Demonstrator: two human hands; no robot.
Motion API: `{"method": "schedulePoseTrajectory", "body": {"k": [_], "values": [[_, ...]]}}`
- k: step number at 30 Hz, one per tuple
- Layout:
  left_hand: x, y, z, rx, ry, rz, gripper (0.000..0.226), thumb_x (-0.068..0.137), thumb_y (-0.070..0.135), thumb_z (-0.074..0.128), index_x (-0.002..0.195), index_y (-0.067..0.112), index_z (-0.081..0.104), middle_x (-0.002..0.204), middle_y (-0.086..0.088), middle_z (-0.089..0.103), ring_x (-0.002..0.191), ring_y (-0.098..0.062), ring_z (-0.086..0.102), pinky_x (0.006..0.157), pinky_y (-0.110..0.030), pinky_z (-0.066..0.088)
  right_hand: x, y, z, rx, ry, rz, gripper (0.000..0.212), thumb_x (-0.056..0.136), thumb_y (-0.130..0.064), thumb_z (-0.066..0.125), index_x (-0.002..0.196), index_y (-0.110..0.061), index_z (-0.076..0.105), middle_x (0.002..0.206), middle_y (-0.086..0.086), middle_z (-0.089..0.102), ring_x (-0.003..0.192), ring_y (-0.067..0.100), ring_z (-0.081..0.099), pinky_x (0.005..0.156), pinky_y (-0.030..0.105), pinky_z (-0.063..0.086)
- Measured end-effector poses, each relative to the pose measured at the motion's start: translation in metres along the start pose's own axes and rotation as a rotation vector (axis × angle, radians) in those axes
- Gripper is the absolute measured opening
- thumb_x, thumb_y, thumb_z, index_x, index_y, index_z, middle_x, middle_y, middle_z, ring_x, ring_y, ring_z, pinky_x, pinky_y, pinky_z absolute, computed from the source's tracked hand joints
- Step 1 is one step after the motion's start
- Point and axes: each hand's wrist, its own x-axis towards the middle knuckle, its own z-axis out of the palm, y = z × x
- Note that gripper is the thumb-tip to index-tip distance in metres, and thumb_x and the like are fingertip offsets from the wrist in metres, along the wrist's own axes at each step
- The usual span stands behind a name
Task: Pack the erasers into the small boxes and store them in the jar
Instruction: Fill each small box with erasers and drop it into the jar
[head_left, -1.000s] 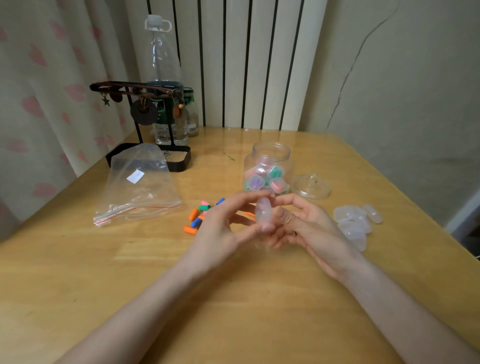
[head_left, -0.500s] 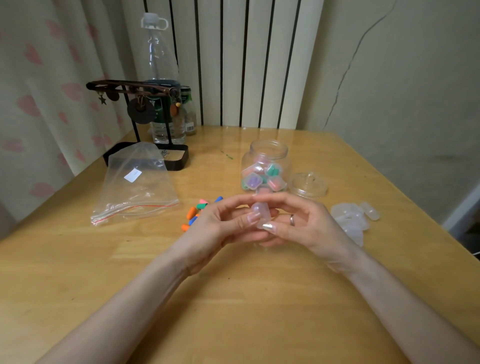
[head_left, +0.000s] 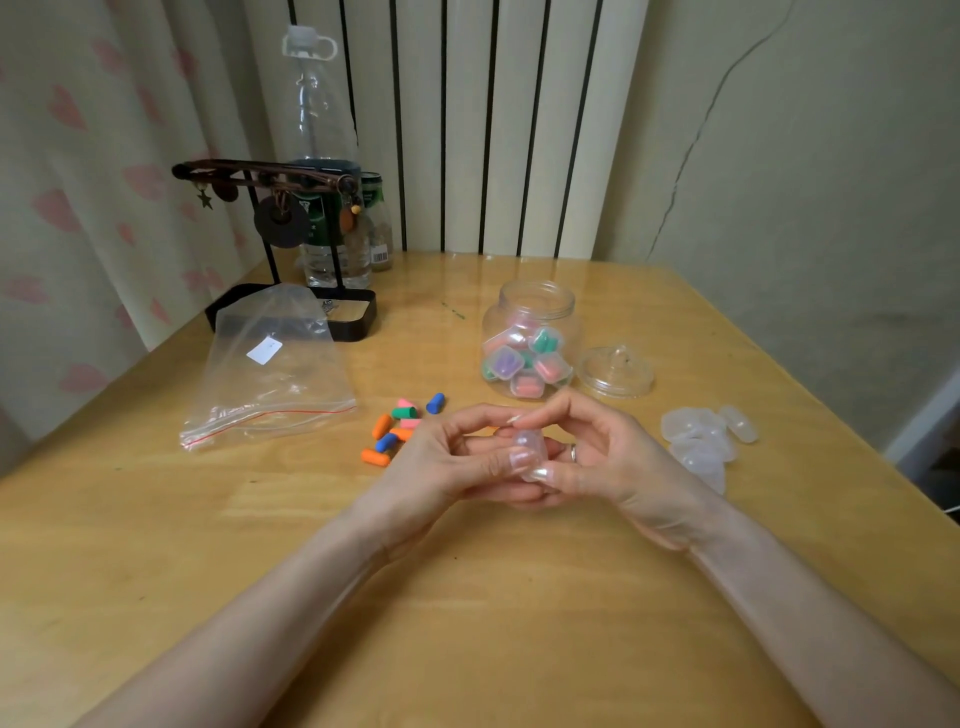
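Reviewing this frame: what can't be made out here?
Head view only.
Small clear plastic box, pinched by left hand and right hand: fingers cover it, so lid state and contents are unclear.
Loose coloured erasers: left hand hides part of the pile; no count.
Filled boxes in the clear glass jar: overlapping, uncountable.
Heap of empty clear boxes: translucent, overlapping.

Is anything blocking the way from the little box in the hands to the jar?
Nothing visible does. The left hand and right hand hold the little box; the jar stands open just beyond them, its lid lying beside it.
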Motion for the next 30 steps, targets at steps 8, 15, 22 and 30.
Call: {"method": "schedulePoseTrajectory", "body": {"k": [8, 15, 22, 30], "values": [[0.000, 0.000, 0.002, -0.011, 0.040, -0.030, 0.038, 0.070, 0.005, 0.067, 0.107, 0.003, 0.063, 0.093, -0.020, 0.072, 0.075, -0.025, 0.072, 0.067, -0.027, 0.058, 0.002, 0.008, 0.009, -0.098, 0.067, -0.071, 0.026, 0.065, -0.006, 0.070, 0.086, -0.017, 0.058, 0.108, 0.012, 0.059, 0.086, 0.017, 0.063, 0.064, 0.032, 0.056], [0.002, 0.003, 0.001, -0.108, 0.100, -0.088, 0.041, 0.072, 0.013, 0.065, 0.111, 0.001, 0.061, 0.095, -0.024, 0.071, 0.078, -0.030, 0.072, 0.069, -0.028, 0.059, 0.004, 0.004, 0.004, -0.041, 0.126, 0.001, 0.031, 0.072, -0.021, 0.068, 0.101, -0.011, 0.062, 0.109, 0.014, 0.067, 0.088, 0.021, 0.069, 0.066, 0.041, 0.058], [0.002, 0.020, -0.015, -0.401, 0.021, -0.168, 0.034, 0.079, 0.008, 0.053, 0.110, 0.000, 0.066, 0.110, -0.026, 0.066, 0.089, -0.035, 0.070, 0.071, -0.030, 0.059, 0.010, 0.003, -0.008, 0.129, 0.201, 0.002, 0.032, 0.095, -0.006, 0.047, 0.124, -0.012, 0.058, 0.121, 0.022, 0.061, 0.088, 0.038, 0.068, 0.068, 0.044, 0.059], [0.006, 0.034, -0.037, -0.578, 0.383, 0.068, 0.038, 0.081, 0.008, 0.057, 0.119, 0.002, 0.052, 0.110, -0.023, 0.067, 0.090, -0.027, 0.071, 0.075, -0.029, 0.058, 0.017, 0.019, -0.029, -0.589, 0.546, -0.032, 0.028, 0.085, -0.006, 0.062, 0.083, -0.032, 0.071, 0.081, -0.007, 0.072, 0.055, 0.000, 0.048, 0.054, 0.013, 0.041]]}}
